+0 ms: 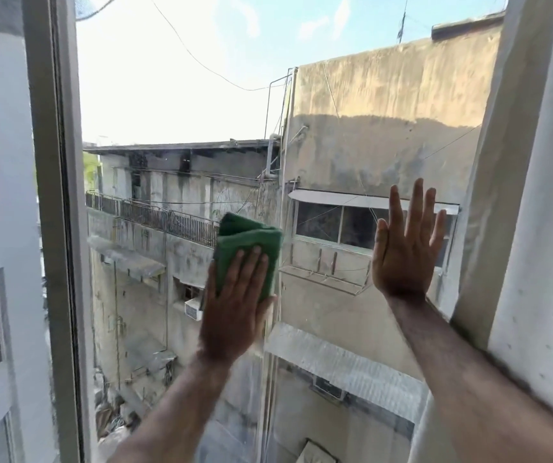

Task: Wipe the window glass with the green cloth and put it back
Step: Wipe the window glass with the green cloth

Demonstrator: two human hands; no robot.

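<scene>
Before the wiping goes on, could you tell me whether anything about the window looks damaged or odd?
Nothing stands out. The glass shows no cracks; the left hand presses the green cloth flat, and the right hand is open.

Weathered concrete buildings [385,135] outside, a railed balcony [154,215], overhead cables [201,61], pale blue sky [235,21]

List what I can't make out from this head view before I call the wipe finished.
- Head view: the glass under the green cloth is covered by the cloth and the left hand.
- The window glass is cut off by the frame's top and bottom edges.
- Whether the right hand touches the glass or hovers: cannot tell.
- The spot where the cloth goes back: out of frame.
</scene>
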